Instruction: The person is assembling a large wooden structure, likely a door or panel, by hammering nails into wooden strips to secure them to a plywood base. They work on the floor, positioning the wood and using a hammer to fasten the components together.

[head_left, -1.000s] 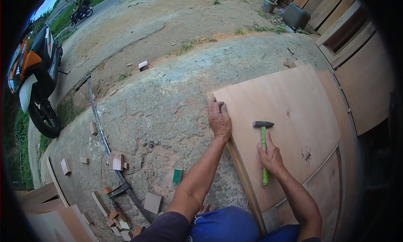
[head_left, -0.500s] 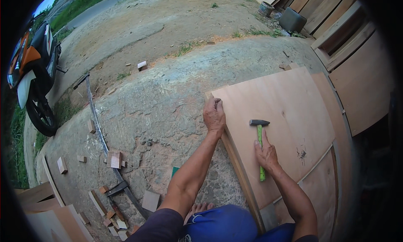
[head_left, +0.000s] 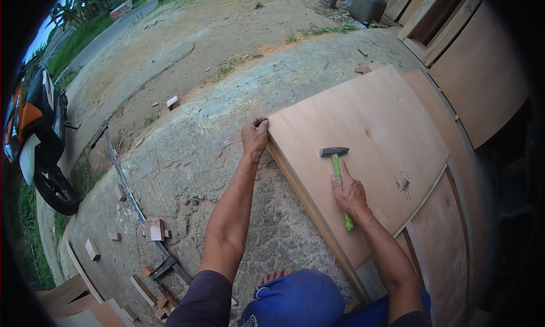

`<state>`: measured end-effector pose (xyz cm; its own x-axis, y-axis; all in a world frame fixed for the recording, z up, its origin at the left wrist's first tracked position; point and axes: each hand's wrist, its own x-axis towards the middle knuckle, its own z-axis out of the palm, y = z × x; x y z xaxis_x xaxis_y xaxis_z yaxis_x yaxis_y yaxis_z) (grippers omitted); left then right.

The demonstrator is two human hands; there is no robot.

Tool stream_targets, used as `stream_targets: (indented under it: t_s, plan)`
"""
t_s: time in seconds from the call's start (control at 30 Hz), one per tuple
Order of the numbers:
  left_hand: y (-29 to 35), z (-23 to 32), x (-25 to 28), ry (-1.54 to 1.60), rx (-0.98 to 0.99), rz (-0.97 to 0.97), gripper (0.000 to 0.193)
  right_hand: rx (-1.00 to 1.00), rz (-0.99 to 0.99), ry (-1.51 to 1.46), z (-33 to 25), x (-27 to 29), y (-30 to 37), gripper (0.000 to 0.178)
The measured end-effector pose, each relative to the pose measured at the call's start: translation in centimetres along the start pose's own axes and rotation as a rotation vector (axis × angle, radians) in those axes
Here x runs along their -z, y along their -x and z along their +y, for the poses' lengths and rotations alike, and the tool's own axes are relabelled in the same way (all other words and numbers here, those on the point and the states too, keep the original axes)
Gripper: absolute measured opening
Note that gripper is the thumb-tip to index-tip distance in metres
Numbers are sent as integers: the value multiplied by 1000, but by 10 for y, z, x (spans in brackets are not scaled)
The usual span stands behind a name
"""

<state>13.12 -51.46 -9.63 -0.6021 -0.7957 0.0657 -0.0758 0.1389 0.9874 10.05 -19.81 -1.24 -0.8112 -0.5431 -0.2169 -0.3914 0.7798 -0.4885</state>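
A thin plywood sheet [head_left: 369, 117] lies over a wooden frame [head_left: 309, 213] in front of me. My left hand [head_left: 254, 137] is closed on the sheet's far left corner, thumb on top and the other fingers curled at the edge. In my right hand [head_left: 349, 195] is a hammer [head_left: 335, 152] with a dark metal head and a bright green handle, held low against the sheet, forefinger along the handle. A small heap of nails [head_left: 404, 184] rests on the plywood to the right of that hand.
Another plywood panel [head_left: 440, 230] covers the nearer right part. At left, wood offcuts [head_left: 154, 229] and a long metal bar clamp [head_left: 128, 193] lie on rough concrete. A motorbike [head_left: 42, 139] stands far left. Boards [head_left: 477, 71] lean at the right, near a grey jerrycan [head_left: 366, 8].
The sheet has shifted slightly on the frame, its far left corner now nearer the frame's corner under my left hand. The view has turned a little. The hammer stays in my right hand.
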Motion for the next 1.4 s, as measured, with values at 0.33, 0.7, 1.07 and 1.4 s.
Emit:
stream_targets:
  t_s: [0.33, 0.7, 1.07, 1.4]
  plan:
    - [4, 0, -6, -354, -247, 102, 19, 21, -5, -59, -6, 4, 1, 68]
    - [10, 16, -5, -325, -139, 60, 15, 366, 136, -231, -91, -22, -53, 58]
    - [11, 18, -4, -457, -157, 79, 18, 447, 71, 94, -121, -23, -77, 66]
    - [41, 17, -23, -386, -51, 299, 66, 430, 151, -26, -110, -24, -70, 65]
